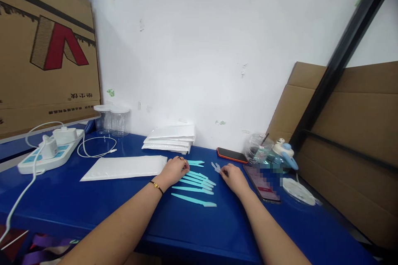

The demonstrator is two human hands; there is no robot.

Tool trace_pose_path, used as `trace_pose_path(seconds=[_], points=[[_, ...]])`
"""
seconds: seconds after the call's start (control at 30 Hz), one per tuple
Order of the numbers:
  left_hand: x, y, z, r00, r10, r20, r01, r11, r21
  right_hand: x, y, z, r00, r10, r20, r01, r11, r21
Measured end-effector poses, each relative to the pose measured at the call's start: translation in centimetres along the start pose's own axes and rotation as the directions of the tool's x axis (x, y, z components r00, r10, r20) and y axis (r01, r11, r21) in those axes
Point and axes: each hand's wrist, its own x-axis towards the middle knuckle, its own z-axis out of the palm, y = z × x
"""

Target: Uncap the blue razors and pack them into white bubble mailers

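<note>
Several turquoise eyebrow razors [192, 201] lie side by side on the blue table, their blade ends toward the right. My left hand [174, 171] rests over the handle ends of the upper razors, fingers curled and closed around a handle; its fingertips are partly hidden. To the right, my right hand [234, 179] is closed, with thumb and fingertips together at some small translucent plastic pieces [215, 167]. Beside my left hand lies a flat white padded envelope [124, 167].
A stack of white envelopes [169, 137] stands by the wall. On the right are a red-edged phone [231, 155], a second phone [263, 184], a plastic cup [256, 149] and a blue-white figure [284, 153]. A power strip [52, 151] and lidded clear jars [120, 122] stand left.
</note>
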Motion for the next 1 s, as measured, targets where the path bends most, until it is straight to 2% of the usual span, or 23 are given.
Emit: trace_pose_path(seconds=[0.2,0.4,0.8,0.93,1.0], points=[[-0.2,-0.1,-0.2,1.0,0.011,0.009,-0.01,0.999,-0.051,-0.4,-0.6,-0.6,0.998,0.024,0.063,-0.033,0.987,0.155],[-0.1,0.2,-0.4,1.0,-0.014,-0.013,0.012,0.996,-0.083,-0.9,-1.5,-0.6,0.976,0.027,0.215,-0.122,0.89,0.44],[-0.2,0.7,-0.4,1.0,-0.002,0.002,0.002,0.993,-0.116,-1.0,-2.8,-0.3,0.954,0.01,0.3,-0.151,0.88,0.45],[-0.3,1.1,-0.2,0.997,0.063,0.051,-0.055,0.989,-0.14,-1.0,-3.1,0.1,0.939,-0.045,0.341,-0.111,0.899,0.424],[-0.3,1.1,-0.2,0.995,0.078,0.065,-0.069,0.989,-0.131,-0.9,-2.7,-0.2,0.945,-0.055,0.323,-0.071,0.928,0.365]])
